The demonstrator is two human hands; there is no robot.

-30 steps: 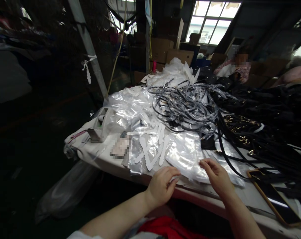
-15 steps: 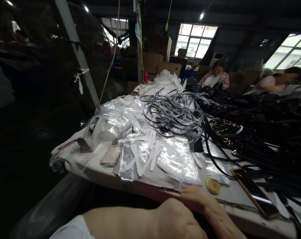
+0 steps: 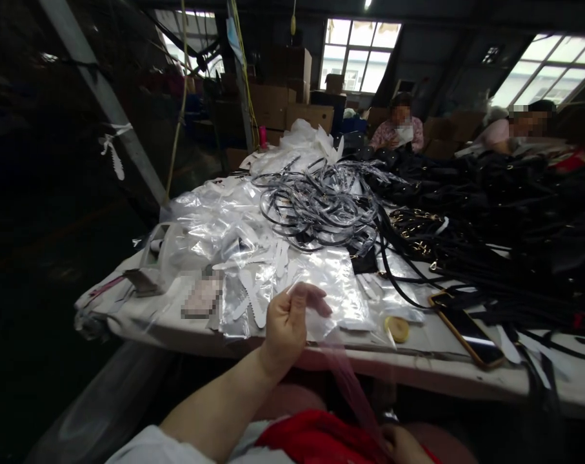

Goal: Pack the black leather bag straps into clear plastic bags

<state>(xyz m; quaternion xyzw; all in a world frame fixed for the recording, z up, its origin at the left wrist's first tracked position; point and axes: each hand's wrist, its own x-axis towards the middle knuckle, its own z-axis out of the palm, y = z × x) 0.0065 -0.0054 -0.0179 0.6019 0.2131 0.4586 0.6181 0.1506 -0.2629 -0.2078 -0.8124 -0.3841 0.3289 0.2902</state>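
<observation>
My left hand is raised above the table's front edge, thumb and fingers closed on a thin, clear plastic bag. The bag hangs down to the right, towards my lap. Low in the picture my right hand is partly cut off, its fingers closed at the lower end of the plastic. Flat clear bags lie just beyond my left hand, with white toothed strips to their left. Behind them rests a tangle of black straps in clear wrapping.
A yellow tape roll and a phone lie near the table's front edge. Black bags and straps with gold clasps heap up on the right. A tape dispenser stands left. Two people sit across the table.
My left hand has risen from the table edge and now holds up the plastic bag. My right hand has drawn back from the table to my lap. The view has shifted right and down.
</observation>
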